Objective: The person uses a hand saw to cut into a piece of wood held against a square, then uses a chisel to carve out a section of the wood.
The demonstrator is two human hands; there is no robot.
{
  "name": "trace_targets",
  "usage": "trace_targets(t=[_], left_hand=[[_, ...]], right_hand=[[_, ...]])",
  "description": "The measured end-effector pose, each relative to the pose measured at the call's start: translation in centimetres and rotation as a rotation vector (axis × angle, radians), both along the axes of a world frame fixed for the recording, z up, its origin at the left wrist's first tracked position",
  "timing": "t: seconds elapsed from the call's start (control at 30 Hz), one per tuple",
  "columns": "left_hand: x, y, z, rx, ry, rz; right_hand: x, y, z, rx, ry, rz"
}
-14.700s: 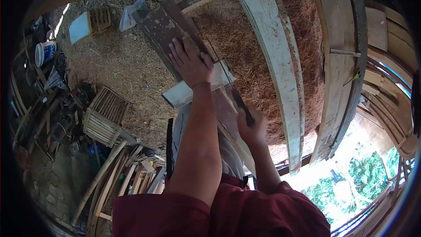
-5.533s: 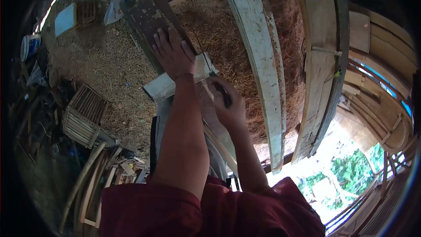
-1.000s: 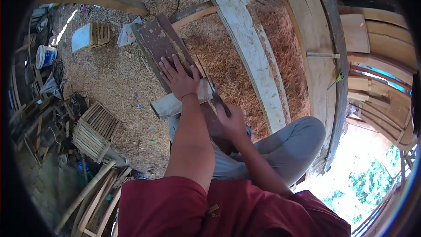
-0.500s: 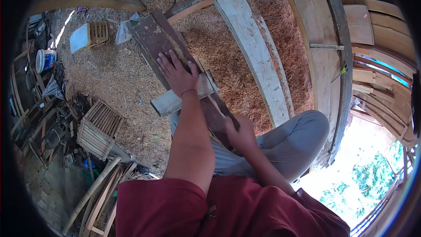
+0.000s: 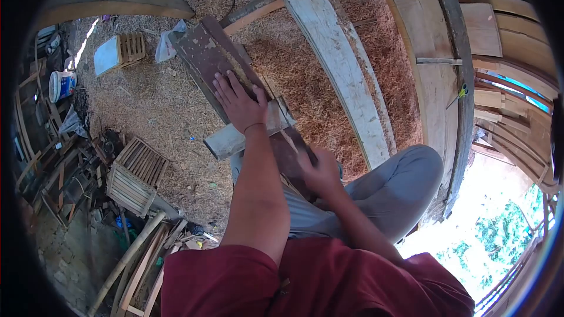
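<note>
Shavings-strewn ground underlies the work area. A long weathered plank, with flaking white paint, runs diagonally to the right of a narrower brown board. The slatted crate stands on the ground at left. A short pale board lies crosswise over the brown board. The saw extends from the right hand, its thin blade at the short pale board's right end. The left hand is flat on the brown board, palm down, fingers extended, gripping nothing. The right hand is closed around the saw's dark handle.
</note>
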State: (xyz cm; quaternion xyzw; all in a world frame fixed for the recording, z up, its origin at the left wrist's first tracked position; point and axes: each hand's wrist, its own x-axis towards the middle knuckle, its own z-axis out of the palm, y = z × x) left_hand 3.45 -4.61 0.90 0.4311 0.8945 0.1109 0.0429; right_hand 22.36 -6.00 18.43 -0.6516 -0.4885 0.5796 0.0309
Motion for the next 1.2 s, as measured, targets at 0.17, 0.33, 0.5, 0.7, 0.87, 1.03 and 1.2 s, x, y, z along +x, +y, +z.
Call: trace_targets(t=[0.17, 0.33, 0.5, 0.7, 0.87, 1.03, 1.2], left_hand=[[0.1, 0.1, 0.4, -0.012, -0.016, 0.009], [-0.4, 0.3, 0.1, -0.029, -0.013, 0.007], [0.0, -0.4, -0.3, -0.032, -0.015, 0.016], [0.2, -0.1, 0.6, -0.019, -0.031, 0.03], [0.0, 0.1, 0.3, 0.001, -0.03, 0.024], [0.0, 0.2, 0.1, -0.004, -0.006, 0.007], [0.0, 0.0, -0.1, 0.007, 0.01, 0.005]], right_hand=[[1.9, -3.2, 2.2, 0.141, 0.067, 0.023], [0.4, -0.6, -0.7, 0.025, 0.06, -0.054], [2.2, -1.5, 3.0, 0.093, 0.053, 0.082], [-0.9, -1.1, -1.5, 0.091, 0.062, -0.036], [1.9, -2.7, 3.6, 0.09, 0.086, -0.012], [-1.5, -0.7, -1.3, 0.202, 0.032, -0.023], [2.3, -2.4, 3.2, 0.044, 0.072, 0.017]])
